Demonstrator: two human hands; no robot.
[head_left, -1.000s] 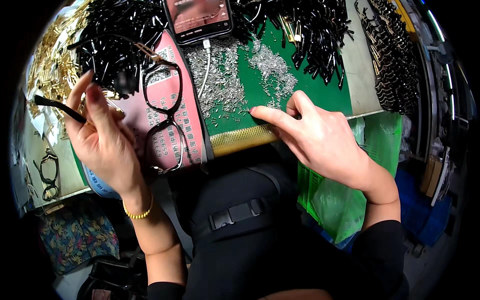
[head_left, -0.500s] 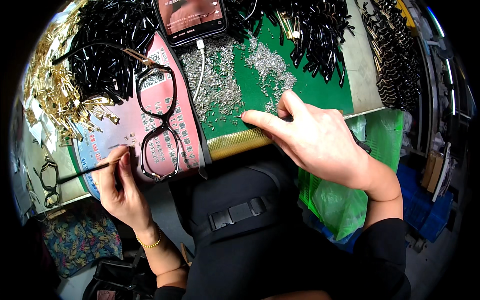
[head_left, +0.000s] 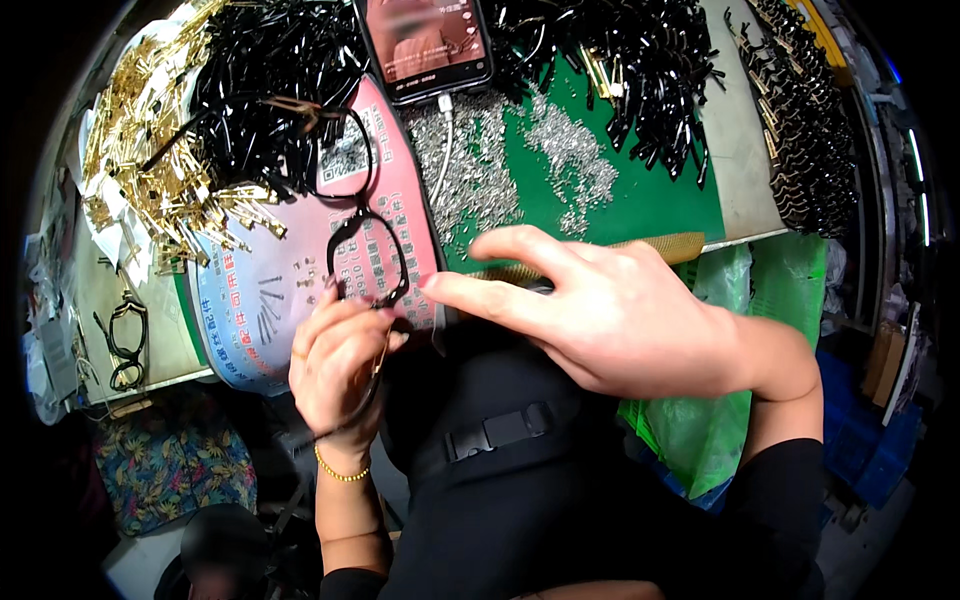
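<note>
The left hand (head_left: pixel 335 370) is closing its fingers (head_left: pixel 345 320) around the near end of a black eyeglass frame (head_left: pixel 365 255), pinching it at the lower lens rim, with a thin dark temple arm (head_left: pixel 372 375) caught in the same grip and trailing down past the palm. Half a second ago this hand was lower and further left, holding only that thin piece, and the frame was lying untouched on the pink printed card (head_left: pixel 260 300); now the hand has come up to the frame, so I judge the arm is being brought to it for fitting. The right hand (head_left: pixel 620 320) is hovering just beside it, forefinger (head_left: pixel 470 295) and thumb stretched out and apart, holding nothing that I can make out. The frame is lying on the card at the bench edge, its long axis running away from the person, the far lens pointing toward the black temple arms (head_left: pixel 270 70) and the phone (head_left: pixel 425 45).
</note>
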